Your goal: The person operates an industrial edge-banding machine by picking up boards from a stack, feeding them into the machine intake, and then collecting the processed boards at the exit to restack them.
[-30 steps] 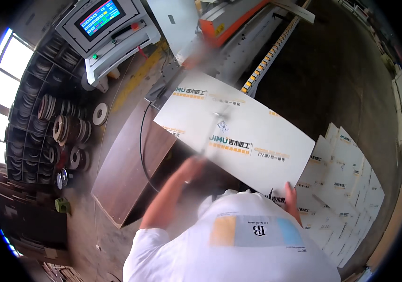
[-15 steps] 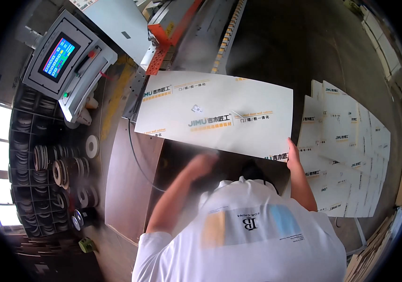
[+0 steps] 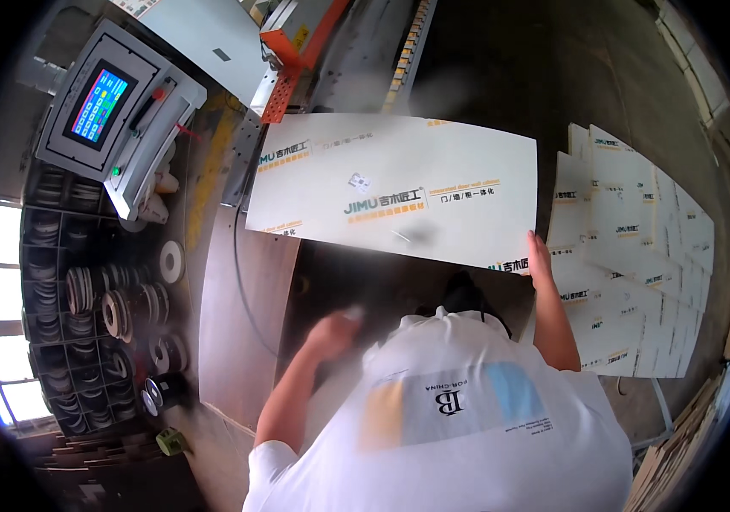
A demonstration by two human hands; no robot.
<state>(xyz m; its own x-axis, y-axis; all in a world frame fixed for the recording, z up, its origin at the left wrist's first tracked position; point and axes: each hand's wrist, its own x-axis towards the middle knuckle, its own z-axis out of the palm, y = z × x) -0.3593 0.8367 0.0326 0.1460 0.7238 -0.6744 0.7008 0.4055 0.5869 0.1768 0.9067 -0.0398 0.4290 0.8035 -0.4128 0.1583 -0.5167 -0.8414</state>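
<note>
A long white laminated panel with printed lettering lies in front of me, its left end beside the machine's orange bracket. At its near right corner, my right hand grips the edge, fingers stretched along the side. My left hand is off the panel, below its near edge, and blurred by motion. Its fingers are curled around something small and pale that I cannot make out. On the panel lie a small white label and a thin pale strip.
White printed panels are stacked to the right. A control console with a lit screen stands at the far left. Rolls of edge banding fill a rack below it. A brown board lies left of me, with a dark cable across it.
My left hand has drawn back toward me and leftward, away from the panel. The thin strip on the panel has shifted nearer and left. My right hand remains at the corner.
</note>
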